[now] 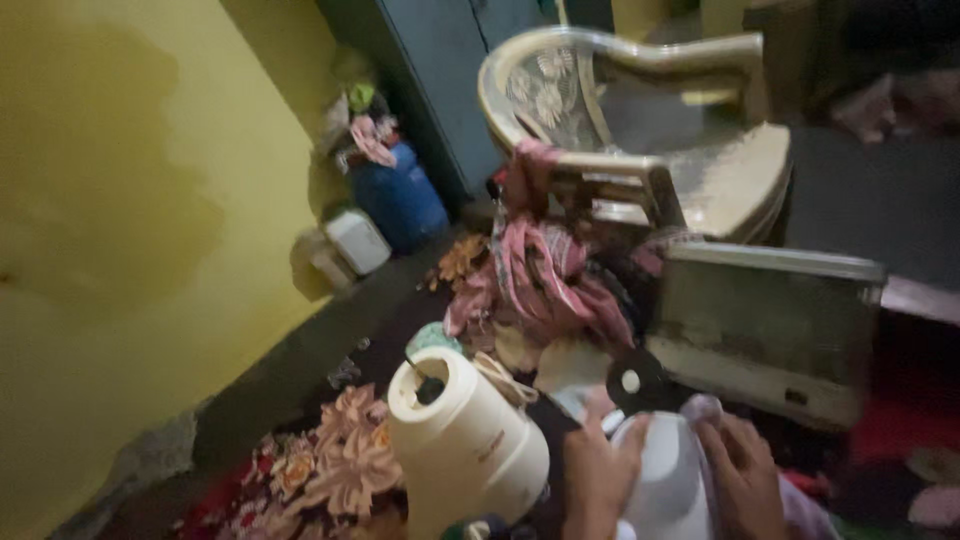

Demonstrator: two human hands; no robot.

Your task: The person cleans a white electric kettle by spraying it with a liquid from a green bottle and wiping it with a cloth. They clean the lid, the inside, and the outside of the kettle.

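left hand (600, 475) wrapped on side of white jar (665, 490), fingers pressed together | right hand (745, 480) laid flat on jar, fingers spread | jar low centre, black knob (632, 382) above, beside cream mixer base (465, 450) | firm two-handed hold advised; blurred.

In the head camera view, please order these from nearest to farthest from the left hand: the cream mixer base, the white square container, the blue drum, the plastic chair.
Measured from the left hand:
1. Cream plastic mixer base, just to its left, almost touching.
2. White square container, by the yellow wall, up and left.
3. Blue plastic drum, just behind that container.
The cream plastic chair, upper right, looks about as far as the drum; I cannot rank those two.
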